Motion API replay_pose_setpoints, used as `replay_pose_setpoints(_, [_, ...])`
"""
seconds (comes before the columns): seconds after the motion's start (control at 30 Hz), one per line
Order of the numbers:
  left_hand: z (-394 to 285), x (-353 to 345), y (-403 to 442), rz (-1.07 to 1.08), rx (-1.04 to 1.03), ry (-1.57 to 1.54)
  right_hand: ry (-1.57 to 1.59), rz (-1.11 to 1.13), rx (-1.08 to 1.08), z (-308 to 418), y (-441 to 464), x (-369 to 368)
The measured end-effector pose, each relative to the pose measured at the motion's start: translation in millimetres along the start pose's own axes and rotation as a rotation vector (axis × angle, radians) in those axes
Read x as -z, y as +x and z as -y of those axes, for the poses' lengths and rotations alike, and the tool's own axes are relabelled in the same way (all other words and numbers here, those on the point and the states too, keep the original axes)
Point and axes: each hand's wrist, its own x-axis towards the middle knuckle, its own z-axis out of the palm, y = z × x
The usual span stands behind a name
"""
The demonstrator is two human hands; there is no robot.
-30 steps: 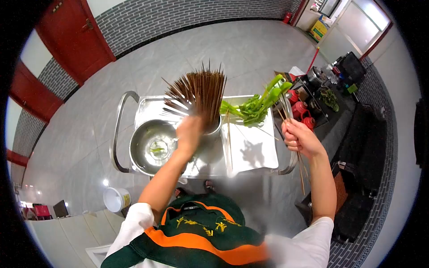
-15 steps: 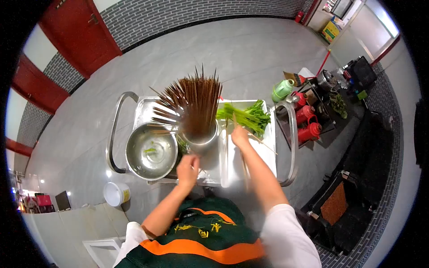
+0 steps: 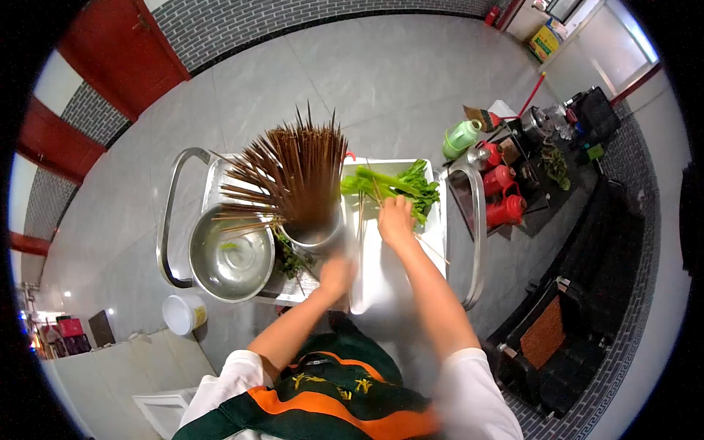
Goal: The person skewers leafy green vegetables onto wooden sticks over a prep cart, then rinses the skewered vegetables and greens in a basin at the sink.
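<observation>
Beyond the left grip (image 3: 338,275) stands the pot (image 3: 317,240), sticks (image 3: 308,161) in it; left of that grip sits the bowl (image 3: 211,258). Beyond the right grip (image 3: 397,218), greens (image 3: 421,181) lie in the tray (image 3: 378,275); farther right, past the cart handle (image 3: 479,242), stand the flasks (image 3: 504,211).

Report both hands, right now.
Left hand: blurred; open or closed cannot be told.
Right hand: at the leafy greens; whether it grips anything cannot be told.

White short sleeves (image 3: 473,392), dark-green apron (image 3: 293,428) — orange bands (image 3: 323,412), yellow markings (image 3: 362,385).
</observation>
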Motion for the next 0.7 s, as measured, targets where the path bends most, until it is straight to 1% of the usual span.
replay_pose_setpoints(0.03, [-5, -10, 0, 0.052, 0.028, -0.08, 0.005, 0.007, -0.004, -5, 0, -11])
replay_pose_setpoints(0.1, [-16, -25, 3, 0.13, -0.009, 0.061, 0.493, -0.062, 0.014, -19, -1, -44])
replay_pose_setpoints(0.13, [-19, -29, 9, 0.13, -0.011, 0.058, 0.549, -0.18, 0.039, -15, -9, -53])
replay_pose_setpoints(0.17, [-21, -34, 13, 0.149, -0.033, 0.158, 0.588, -0.109, -0.071, -11, -17, -62])
replay_pose_setpoints(0.2, [-22, -40, 16, 0.169, -0.053, 0.257, 0.555, -0.086, -0.09, -6, -26, -74])
replay_pose_setpoints(0.23, [-19, -48, 19, 0.168, -0.05, 0.252, 0.522, -0.065, -0.105, -2, -30, -83])
replay_pose_setpoints(0.3, [-6, -58, 16, 0.155, -0.089, 0.337, 0.554, -0.076, -0.097, 3, -31, -95])
replay_pose_setpoints(0.33, [-3, -52, 11, 0.156, -0.078, 0.338, 0.586, -0.092, -0.096, 4, -31, -98])
replay_pose_setpoints(0.37, [3, -44, 4, 0.019, -0.212, 0.177, 0.591, -0.088, -0.095, 3, -27, -101])
replay_pose_setpoints(0.4, [5, -38, -1, -0.114, -0.345, 0.015, 0.603, -0.155, -0.069, 4, -23, -101])
replay_pose_setpoints(0.43, [6, -34, -7, -0.102, -0.34, 0.02, 0.615, -0.218, -0.047, 5, -22, -102])
replay_pose_setpoints(0.5, [11, -30, -17, -0.149, -0.394, -0.071, 0.63, -0.227, -0.075, 11, -19, -103])
replay_pose_setpoints(0.53, [17, -37, -17, -0.144, -0.388, -0.066, 0.636, -0.24, -0.086, 15, -15, -102])
replay_pose_setpoints(0.6, [20, -47, -9, -0.029, 0.388, -0.765, 0.641, -0.258, -0.107, 19, -6, -102])
replay_pose_setpoints(0.63, [17, -44, -12, -0.031, 0.391, -0.762, 0.639, -0.282, -0.127, 21, -3, -101])
replay_pose_setpoints(0.7, [12, -36, -17, -0.52, -0.131, 0.05, 0.662, -0.284, -0.15, 25, 3, -97])
